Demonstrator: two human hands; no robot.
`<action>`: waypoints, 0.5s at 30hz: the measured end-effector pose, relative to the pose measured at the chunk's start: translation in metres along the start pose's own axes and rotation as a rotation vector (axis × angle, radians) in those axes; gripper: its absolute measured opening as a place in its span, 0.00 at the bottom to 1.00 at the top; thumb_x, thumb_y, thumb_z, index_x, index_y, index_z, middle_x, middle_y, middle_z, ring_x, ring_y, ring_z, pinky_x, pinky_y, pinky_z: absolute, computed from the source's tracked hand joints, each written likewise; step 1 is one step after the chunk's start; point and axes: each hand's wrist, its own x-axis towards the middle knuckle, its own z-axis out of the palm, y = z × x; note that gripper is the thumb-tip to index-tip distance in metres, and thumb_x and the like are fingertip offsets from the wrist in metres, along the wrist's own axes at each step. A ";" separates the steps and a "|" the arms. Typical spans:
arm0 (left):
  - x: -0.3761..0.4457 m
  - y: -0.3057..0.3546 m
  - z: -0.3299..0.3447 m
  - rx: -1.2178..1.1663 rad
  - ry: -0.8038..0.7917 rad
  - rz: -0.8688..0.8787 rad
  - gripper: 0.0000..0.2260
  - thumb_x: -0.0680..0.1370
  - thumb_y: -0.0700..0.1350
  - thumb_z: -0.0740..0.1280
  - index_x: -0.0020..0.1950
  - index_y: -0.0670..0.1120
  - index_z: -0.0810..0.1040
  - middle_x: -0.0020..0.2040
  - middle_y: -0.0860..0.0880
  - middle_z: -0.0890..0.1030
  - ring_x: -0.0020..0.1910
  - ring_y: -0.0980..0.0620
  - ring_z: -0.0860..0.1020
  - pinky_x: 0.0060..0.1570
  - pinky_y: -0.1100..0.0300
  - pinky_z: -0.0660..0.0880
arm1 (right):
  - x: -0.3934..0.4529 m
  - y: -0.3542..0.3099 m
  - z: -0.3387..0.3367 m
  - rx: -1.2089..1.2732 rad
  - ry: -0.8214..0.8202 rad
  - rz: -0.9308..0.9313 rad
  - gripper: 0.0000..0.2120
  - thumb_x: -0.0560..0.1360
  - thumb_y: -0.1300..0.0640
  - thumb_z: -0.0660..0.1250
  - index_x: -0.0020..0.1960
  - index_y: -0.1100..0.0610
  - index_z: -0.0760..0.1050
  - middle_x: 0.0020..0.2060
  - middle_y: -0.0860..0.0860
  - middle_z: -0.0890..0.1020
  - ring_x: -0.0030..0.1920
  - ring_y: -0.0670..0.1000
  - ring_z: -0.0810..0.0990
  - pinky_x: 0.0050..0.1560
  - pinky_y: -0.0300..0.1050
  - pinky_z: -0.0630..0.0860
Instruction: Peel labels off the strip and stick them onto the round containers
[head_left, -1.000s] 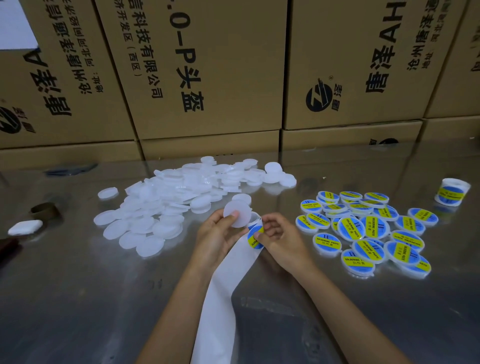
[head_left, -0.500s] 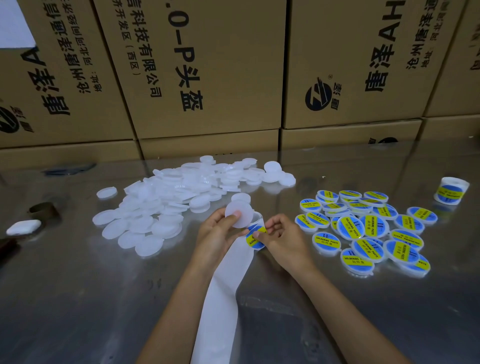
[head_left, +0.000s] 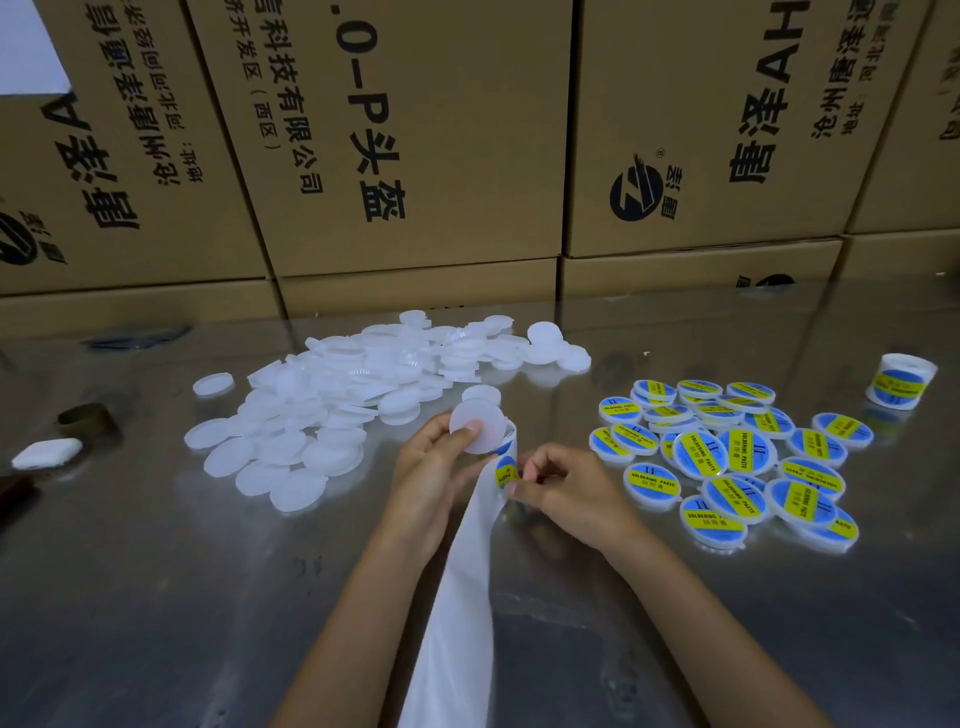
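Between the two hands, a blue-and-yellow label (head_left: 505, 472) sits on the white backing strip (head_left: 457, 597), which trails down toward the viewer. The right hand (head_left: 563, 493) has its grip pinching the label's edge. The left hand (head_left: 434, 467) grasps a blank white round container (head_left: 478, 427) just above it. Unlabelled white containers (head_left: 332, 405) are heaped on the tabletop (head_left: 156, 597) to the left, and labelled containers (head_left: 727, 457) cluster to the right. Cardboard boxes (head_left: 415, 145) stand behind.

Dim, even indoor light; soft hazy glare and box reflections on the glossy counter (head_left: 156, 597); faint shadows under the forearms; wide-angle bending tilts the cardboard boxes (head_left: 415, 130) at both edges; detail mildly soft.
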 end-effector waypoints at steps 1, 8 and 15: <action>-0.001 0.000 0.000 0.005 -0.007 0.002 0.11 0.79 0.39 0.68 0.61 0.39 0.79 0.56 0.42 0.85 0.53 0.45 0.85 0.49 0.55 0.82 | -0.003 -0.003 -0.003 0.003 -0.085 -0.012 0.14 0.69 0.67 0.76 0.33 0.56 0.72 0.43 0.62 0.82 0.41 0.51 0.74 0.46 0.47 0.72; -0.002 0.004 -0.002 0.009 -0.009 0.037 0.09 0.79 0.38 0.68 0.59 0.39 0.80 0.56 0.41 0.85 0.55 0.45 0.84 0.51 0.54 0.82 | -0.012 -0.021 -0.025 0.007 -0.366 0.044 0.12 0.68 0.63 0.77 0.35 0.56 0.74 0.48 0.58 0.80 0.46 0.50 0.75 0.49 0.44 0.70; -0.002 0.011 -0.004 -0.083 0.047 0.067 0.11 0.78 0.33 0.68 0.57 0.45 0.83 0.52 0.47 0.86 0.52 0.42 0.85 0.43 0.57 0.82 | -0.005 -0.021 -0.039 0.213 -0.076 0.178 0.12 0.70 0.60 0.75 0.36 0.54 0.72 0.36 0.53 0.75 0.40 0.51 0.72 0.48 0.46 0.70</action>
